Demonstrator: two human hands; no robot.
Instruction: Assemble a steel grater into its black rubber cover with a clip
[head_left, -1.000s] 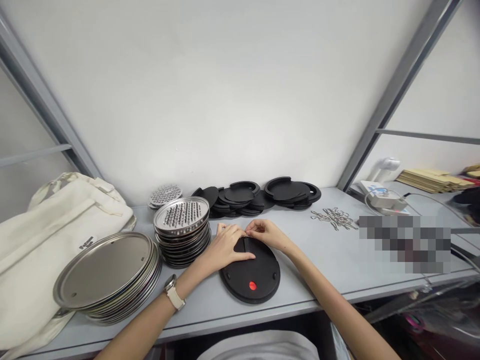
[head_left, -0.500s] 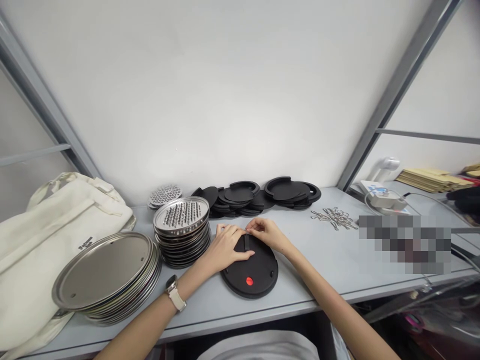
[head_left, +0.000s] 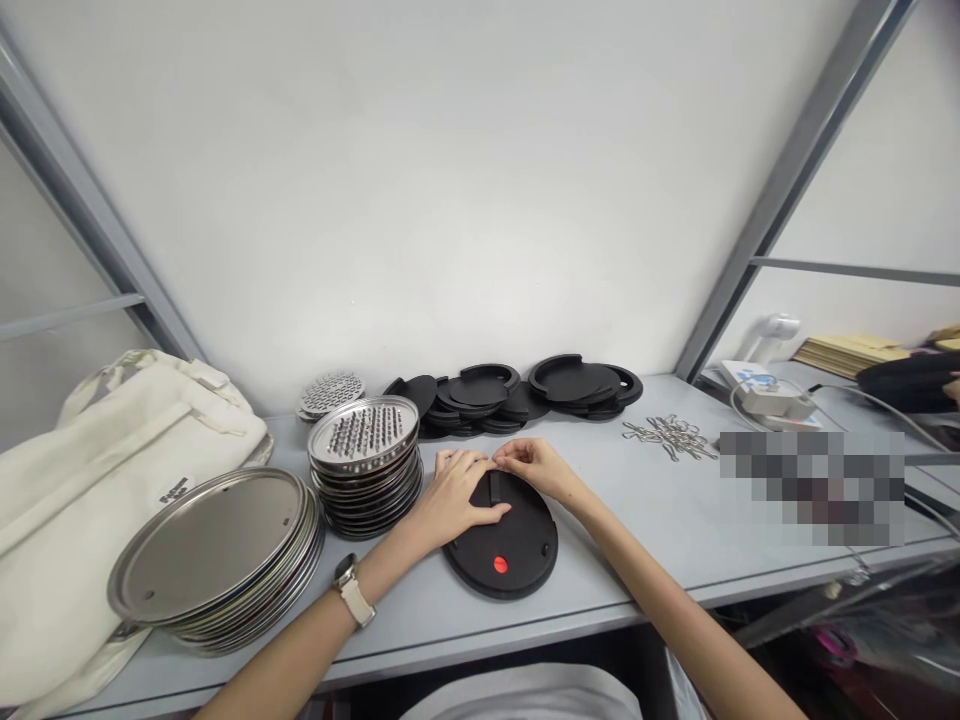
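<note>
A black round plate lies on the table in front of me, with a red dot, small pegs and a raised bar on its upper face. My left hand grips its far left part, with the thumb across the face and the fingers at the far rim. My right hand is pinched at that same rim, close to my left fingertips; whatever sits in the pinch is too small to make out. Behind my hands lie several overlapping black round parts. Small metal clips are heaped to the right.
Left of my hands stand a stack of round grater plates, a smaller perforated plate and a stack of large metal lids. A cream canvas bag lies beyond them. A white box and yellow envelopes are at right.
The black round plate has shifted slightly away from me and left, with both hands staying at its far rim. At the far right, a dark item has moved left and part of another person's hand shows.
</note>
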